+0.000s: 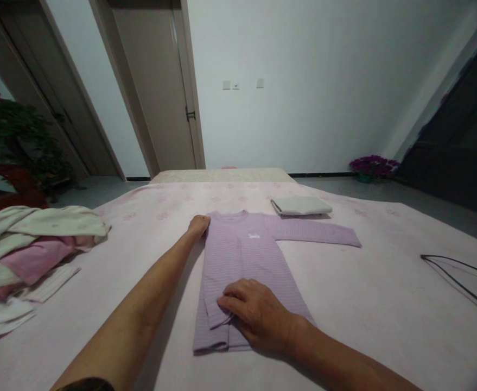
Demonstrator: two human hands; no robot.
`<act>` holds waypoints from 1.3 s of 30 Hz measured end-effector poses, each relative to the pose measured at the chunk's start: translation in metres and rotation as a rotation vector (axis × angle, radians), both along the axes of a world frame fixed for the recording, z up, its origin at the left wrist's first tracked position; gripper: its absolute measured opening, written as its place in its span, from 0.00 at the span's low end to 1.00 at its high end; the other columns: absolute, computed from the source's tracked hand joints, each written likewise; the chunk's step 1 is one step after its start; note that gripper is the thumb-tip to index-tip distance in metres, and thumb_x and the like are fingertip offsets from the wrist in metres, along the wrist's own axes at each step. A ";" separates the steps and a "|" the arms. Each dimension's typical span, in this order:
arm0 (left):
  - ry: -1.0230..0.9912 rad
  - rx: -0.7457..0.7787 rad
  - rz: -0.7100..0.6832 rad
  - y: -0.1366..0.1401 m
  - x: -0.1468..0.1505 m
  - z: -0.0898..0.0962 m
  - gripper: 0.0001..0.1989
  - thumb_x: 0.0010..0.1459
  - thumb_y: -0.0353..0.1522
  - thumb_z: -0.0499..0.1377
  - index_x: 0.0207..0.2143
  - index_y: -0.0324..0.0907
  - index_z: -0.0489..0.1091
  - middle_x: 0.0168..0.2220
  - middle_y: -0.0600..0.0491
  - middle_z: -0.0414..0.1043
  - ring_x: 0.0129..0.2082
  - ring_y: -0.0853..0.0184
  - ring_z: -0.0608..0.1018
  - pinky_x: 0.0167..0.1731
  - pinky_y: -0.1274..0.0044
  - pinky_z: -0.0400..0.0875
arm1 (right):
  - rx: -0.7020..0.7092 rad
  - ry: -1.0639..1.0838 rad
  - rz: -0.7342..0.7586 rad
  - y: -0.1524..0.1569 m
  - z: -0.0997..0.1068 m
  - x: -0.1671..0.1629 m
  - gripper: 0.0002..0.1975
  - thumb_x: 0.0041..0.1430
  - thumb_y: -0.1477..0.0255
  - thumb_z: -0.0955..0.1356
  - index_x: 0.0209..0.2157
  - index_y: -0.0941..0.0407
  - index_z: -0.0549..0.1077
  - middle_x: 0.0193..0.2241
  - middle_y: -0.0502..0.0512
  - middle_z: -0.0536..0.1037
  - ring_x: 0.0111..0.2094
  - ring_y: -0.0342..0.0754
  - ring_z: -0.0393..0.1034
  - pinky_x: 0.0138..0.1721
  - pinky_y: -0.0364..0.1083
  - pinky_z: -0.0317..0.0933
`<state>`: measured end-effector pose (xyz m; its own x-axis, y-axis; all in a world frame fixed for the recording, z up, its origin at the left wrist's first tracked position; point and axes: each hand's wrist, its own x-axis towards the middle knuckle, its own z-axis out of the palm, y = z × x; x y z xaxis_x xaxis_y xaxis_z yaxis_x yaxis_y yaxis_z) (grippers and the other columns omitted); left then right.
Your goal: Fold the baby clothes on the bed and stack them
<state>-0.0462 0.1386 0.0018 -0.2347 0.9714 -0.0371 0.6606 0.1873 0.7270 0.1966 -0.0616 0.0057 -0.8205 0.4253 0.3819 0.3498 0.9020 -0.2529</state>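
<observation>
A lilac striped long-sleeved shirt lies flat on the pink-patterned bedcover, its collar away from me and a small white print on the chest. One sleeve stretches out to the right; the other is folded down over the body. At the shirt's left shoulder, my left hand is closed on the fabric. My right hand is curled over the folded sleeve's cuff near the hem, fingers bent and pressed together on the cloth. The fingertips of both hands are partly hidden.
A heap of white and pink clothes lies on the left. A folded pale cloth rests beyond the outstretched sleeve. A black wire hanger is at right on the bedcover. Purple flowers stand on the floor behind.
</observation>
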 end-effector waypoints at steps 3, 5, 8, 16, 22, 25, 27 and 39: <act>0.079 -0.023 0.003 0.010 -0.002 -0.003 0.18 0.65 0.39 0.59 0.53 0.39 0.69 0.52 0.47 0.71 0.47 0.60 0.77 0.46 0.64 0.75 | 0.077 0.065 -0.016 0.001 -0.004 0.000 0.09 0.64 0.74 0.64 0.44 0.55 0.72 0.36 0.56 0.75 0.36 0.50 0.65 0.38 0.49 0.58; 0.121 -0.008 -0.012 0.016 -0.004 -0.004 0.17 0.65 0.39 0.59 0.52 0.39 0.69 0.51 0.47 0.72 0.47 0.60 0.77 0.46 0.64 0.75 | 0.107 0.113 -0.017 0.004 -0.006 0.000 0.09 0.64 0.74 0.63 0.43 0.56 0.72 0.33 0.55 0.73 0.34 0.49 0.63 0.35 0.48 0.55; 0.173 0.016 -0.034 0.021 -0.007 -0.007 0.17 0.65 0.41 0.59 0.49 0.38 0.71 0.47 0.48 0.74 0.44 0.62 0.77 0.45 0.65 0.75 | 0.134 0.088 0.003 0.005 -0.006 0.000 0.08 0.65 0.73 0.62 0.41 0.56 0.72 0.31 0.55 0.72 0.33 0.49 0.61 0.34 0.48 0.52; 0.263 0.033 -0.008 0.024 -0.009 -0.016 0.15 0.62 0.43 0.57 0.31 0.43 0.76 0.34 0.50 0.79 0.38 0.63 0.79 0.34 0.77 0.65 | 0.181 0.110 0.037 0.002 -0.006 -0.006 0.09 0.65 0.73 0.62 0.42 0.56 0.73 0.30 0.54 0.70 0.32 0.49 0.59 0.33 0.49 0.49; 0.318 0.007 0.068 0.025 -0.006 -0.019 0.13 0.57 0.44 0.60 0.34 0.45 0.76 0.39 0.49 0.80 0.42 0.59 0.79 0.37 0.75 0.66 | 0.177 0.021 0.032 -0.001 -0.009 -0.013 0.07 0.66 0.72 0.63 0.40 0.54 0.73 0.30 0.53 0.70 0.31 0.49 0.58 0.33 0.49 0.49; 0.347 0.011 0.090 0.027 -0.005 -0.021 0.13 0.57 0.45 0.60 0.36 0.47 0.74 0.42 0.49 0.80 0.45 0.58 0.78 0.39 0.74 0.67 | 0.165 -0.018 0.038 -0.003 -0.008 -0.013 0.06 0.67 0.70 0.64 0.40 0.54 0.73 0.30 0.52 0.71 0.32 0.49 0.58 0.34 0.49 0.50; 0.365 0.014 0.101 0.028 -0.005 -0.023 0.14 0.57 0.46 0.60 0.37 0.47 0.73 0.43 0.48 0.79 0.46 0.57 0.78 0.40 0.72 0.68 | 0.162 -0.030 0.040 -0.004 -0.007 -0.012 0.07 0.68 0.69 0.64 0.40 0.54 0.72 0.30 0.52 0.70 0.32 0.48 0.58 0.34 0.48 0.50; 0.458 0.159 0.114 0.012 -0.003 -0.027 0.23 0.70 0.44 0.41 0.53 0.40 0.66 0.53 0.40 0.73 0.53 0.56 0.75 0.50 0.67 0.68 | 0.140 -0.090 0.081 -0.006 -0.001 -0.010 0.06 0.64 0.70 0.64 0.40 0.55 0.71 0.32 0.54 0.72 0.32 0.49 0.60 0.35 0.49 0.54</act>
